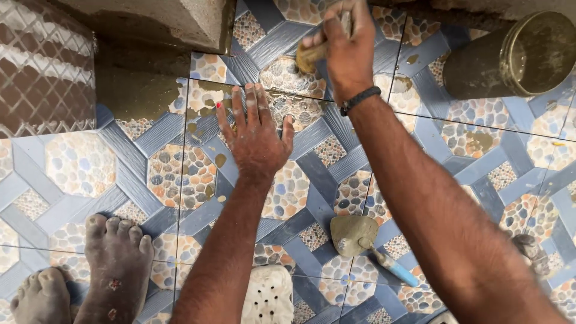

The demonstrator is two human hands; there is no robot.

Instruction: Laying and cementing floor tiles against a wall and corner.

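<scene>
On floor tiles [180, 174], left hand [255, 135] presses spread flat; right hand [342, 45] grips perhaps a sponge [309, 57] near bucket [510, 57].

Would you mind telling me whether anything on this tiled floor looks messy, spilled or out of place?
Yes. Greyish-brown mortar smears blot the patterned tiles beside the left hand, and smaller blobs lie near the bucket. A mortar-caked trowel lies on the finished tiles. The right hand grips a brownish tool.

— What did the floor [90, 162] look like?
— Blue bands and pebble-patterned octagons on tiles, smeared with grey mortar.
— And the edges?
— A rough concrete wall [150, 18] stood at the top, in even daylight.
</scene>
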